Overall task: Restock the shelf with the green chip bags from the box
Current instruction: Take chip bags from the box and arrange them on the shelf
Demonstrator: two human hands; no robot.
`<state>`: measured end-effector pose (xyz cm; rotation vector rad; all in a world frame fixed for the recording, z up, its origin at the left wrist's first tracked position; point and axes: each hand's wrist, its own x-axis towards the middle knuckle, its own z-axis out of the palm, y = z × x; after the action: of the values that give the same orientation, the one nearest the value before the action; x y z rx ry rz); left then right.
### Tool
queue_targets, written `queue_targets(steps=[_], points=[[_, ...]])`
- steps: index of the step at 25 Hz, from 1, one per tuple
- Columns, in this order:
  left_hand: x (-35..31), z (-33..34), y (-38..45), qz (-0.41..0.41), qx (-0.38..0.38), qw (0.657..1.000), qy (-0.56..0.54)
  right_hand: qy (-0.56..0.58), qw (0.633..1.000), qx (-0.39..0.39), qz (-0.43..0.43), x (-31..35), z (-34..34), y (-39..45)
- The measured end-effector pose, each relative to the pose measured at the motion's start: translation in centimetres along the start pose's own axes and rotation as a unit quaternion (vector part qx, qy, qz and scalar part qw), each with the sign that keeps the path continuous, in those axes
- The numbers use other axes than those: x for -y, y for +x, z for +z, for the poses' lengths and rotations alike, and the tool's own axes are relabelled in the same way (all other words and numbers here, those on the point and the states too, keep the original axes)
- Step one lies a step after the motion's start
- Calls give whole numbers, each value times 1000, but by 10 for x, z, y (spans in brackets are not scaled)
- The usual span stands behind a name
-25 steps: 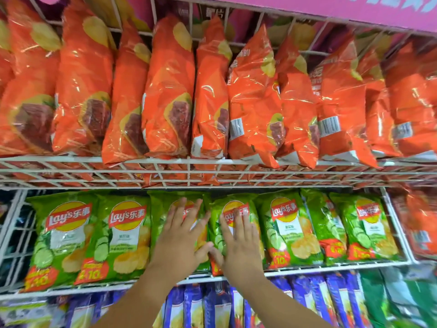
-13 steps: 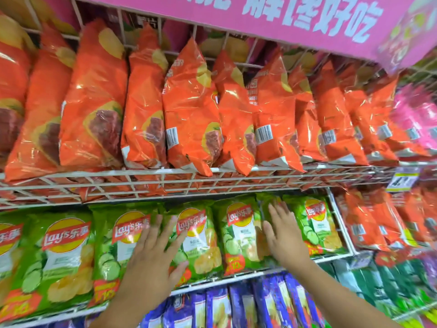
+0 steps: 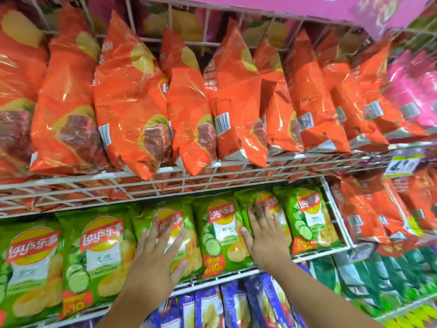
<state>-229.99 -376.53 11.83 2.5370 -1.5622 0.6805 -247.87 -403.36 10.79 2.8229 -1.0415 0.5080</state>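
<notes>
A row of several green chip bags [image 3: 220,235] stands upright on the white wire shelf [image 3: 236,273], filling it from the left edge to its right end. My left hand [image 3: 156,263] lies flat with spread fingers on the front of one green bag [image 3: 186,223] near the middle. My right hand [image 3: 264,235] presses with straight fingers on another green bag [image 3: 267,200], second from the right end. Neither hand holds a bag. The box is out of view.
Orange chip bags [image 3: 132,105] fill the wire shelf above, and more hang at the right [image 3: 364,209]. Blue bags [image 3: 231,306] sit on the shelf below, dark green ones [image 3: 369,278] to their right, pink bags [image 3: 416,88] at upper right. A pink sign [image 3: 307,5] tops the rack.
Both hands have slid rightward along the green row from side by side to spread apart. The view has swung right and tilted.
</notes>
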Motion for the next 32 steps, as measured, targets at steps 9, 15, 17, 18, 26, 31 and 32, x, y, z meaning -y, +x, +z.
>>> queue_targets(steps=[9,15,17,18,26,31,32], points=[[-3,-17,0,-16,42,999,-22,100,995,20,-23,-5,-37,-6],[-42,-48,-7,-41,60,994,-86,120,990,73,-31,6,-66,-57],[-60,-58,-12,-52,78,990,-103,105,992,62,-45,5,-73,-75],[-71,-65,-15,-61,86,989,-103,98,992,64,-50,3,-77,-85],[-143,-71,-61,-139,108,984,-23,57,985,75,-141,-46,-64,-148],[-209,-54,-93,-181,137,974,4,68,974,107,-188,-93,-42,-179],[-220,-47,-102,-194,142,971,-9,67,972,113,-194,-100,-38,-186]])
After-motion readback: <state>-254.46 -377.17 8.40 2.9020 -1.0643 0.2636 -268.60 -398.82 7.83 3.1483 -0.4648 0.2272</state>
